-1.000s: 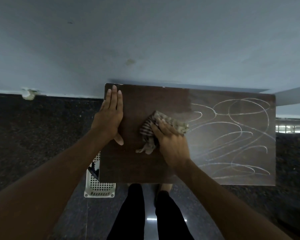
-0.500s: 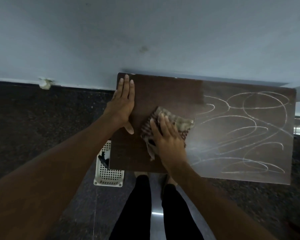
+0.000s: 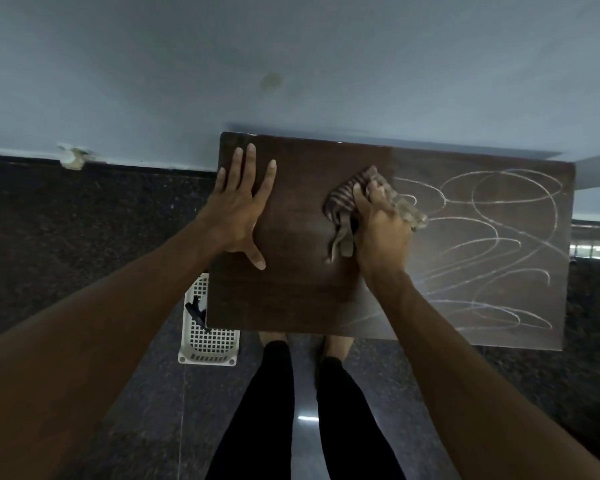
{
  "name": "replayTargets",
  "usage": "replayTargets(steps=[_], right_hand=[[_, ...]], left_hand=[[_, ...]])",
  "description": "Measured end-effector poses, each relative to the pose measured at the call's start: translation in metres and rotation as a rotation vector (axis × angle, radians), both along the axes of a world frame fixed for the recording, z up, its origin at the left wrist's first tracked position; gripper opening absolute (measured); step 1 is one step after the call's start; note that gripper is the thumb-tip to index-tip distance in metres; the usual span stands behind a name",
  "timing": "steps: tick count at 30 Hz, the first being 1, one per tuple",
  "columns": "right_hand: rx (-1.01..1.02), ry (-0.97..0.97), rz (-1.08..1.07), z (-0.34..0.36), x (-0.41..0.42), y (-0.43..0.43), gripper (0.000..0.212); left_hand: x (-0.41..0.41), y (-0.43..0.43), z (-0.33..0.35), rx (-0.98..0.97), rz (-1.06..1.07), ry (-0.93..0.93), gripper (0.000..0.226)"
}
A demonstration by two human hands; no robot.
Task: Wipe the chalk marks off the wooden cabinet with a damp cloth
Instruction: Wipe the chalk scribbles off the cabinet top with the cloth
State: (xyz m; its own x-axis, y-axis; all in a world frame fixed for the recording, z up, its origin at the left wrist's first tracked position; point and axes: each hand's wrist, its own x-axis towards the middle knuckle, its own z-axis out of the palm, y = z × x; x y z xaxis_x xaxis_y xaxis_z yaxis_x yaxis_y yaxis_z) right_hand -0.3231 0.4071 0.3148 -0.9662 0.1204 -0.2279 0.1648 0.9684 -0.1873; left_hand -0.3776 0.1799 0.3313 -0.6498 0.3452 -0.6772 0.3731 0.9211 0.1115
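A dark wooden cabinet top point(image 3: 302, 299) is seen from above, set against a pale blue wall. A striped cloth point(image 3: 342, 202) is gripped in the right hand point(image 3: 381, 233), whose fingers are curled round a bunched wad of it; a loose tail is left trailing toward the near side. The cloth is judged soft, limp and light, and damp by the task's wording, so it is best gathered into the palm and pressed flat so that loose ends do not drag. The left hand point(image 3: 238, 209) is laid flat on the far left part of the top, fingers straight and spread, with nothing held; the cabinet appears to be steadied by it. Looping white chalk marks point(image 3: 492, 241) are spread over the right half of the top, while the left half is shown dark and clean. The cloth is placed at the border between the two, touching the nearest loops and well right of the left hand. A white plastic basket point(image 3: 208, 337) is seen on the floor by the near left corner.
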Motion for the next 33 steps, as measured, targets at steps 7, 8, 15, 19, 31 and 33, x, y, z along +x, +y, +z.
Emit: replayTargets(steps=[7, 8, 15, 19, 31, 33], right_hand=[[0.050, 0.073, 0.258, 0.007, 0.077, -0.029, 0.049], [-0.003, 0.070, 0.294, 0.005, 0.099, -0.028, 0.046], [-0.134, -0.032, 0.228, 0.004, 0.141, 0.015, 0.062], [-0.093, -0.064, 0.059, 0.010, 0.079, 0.025, 0.044], [-0.143, 0.060, 0.239, 0.001, 0.145, 0.000, 0.040], [-0.193, 0.020, 0.220, 0.000, 0.168, 0.008, 0.045]], left_hand=[[0.001, 0.020, 0.006, -0.065, 0.086, -0.028, 0.179], [0.001, 0.021, 0.005, -0.067, 0.101, -0.027, 0.179], [0.006, 0.022, 0.006, -0.034, 0.154, -0.012, 0.176], [0.007, 0.022, 0.011, -0.025, 0.160, -0.008, 0.176], [0.006, 0.028, 0.019, -0.064, 0.156, -0.019, 0.173], [0.006, 0.027, 0.017, -0.065, 0.161, -0.017, 0.174]])
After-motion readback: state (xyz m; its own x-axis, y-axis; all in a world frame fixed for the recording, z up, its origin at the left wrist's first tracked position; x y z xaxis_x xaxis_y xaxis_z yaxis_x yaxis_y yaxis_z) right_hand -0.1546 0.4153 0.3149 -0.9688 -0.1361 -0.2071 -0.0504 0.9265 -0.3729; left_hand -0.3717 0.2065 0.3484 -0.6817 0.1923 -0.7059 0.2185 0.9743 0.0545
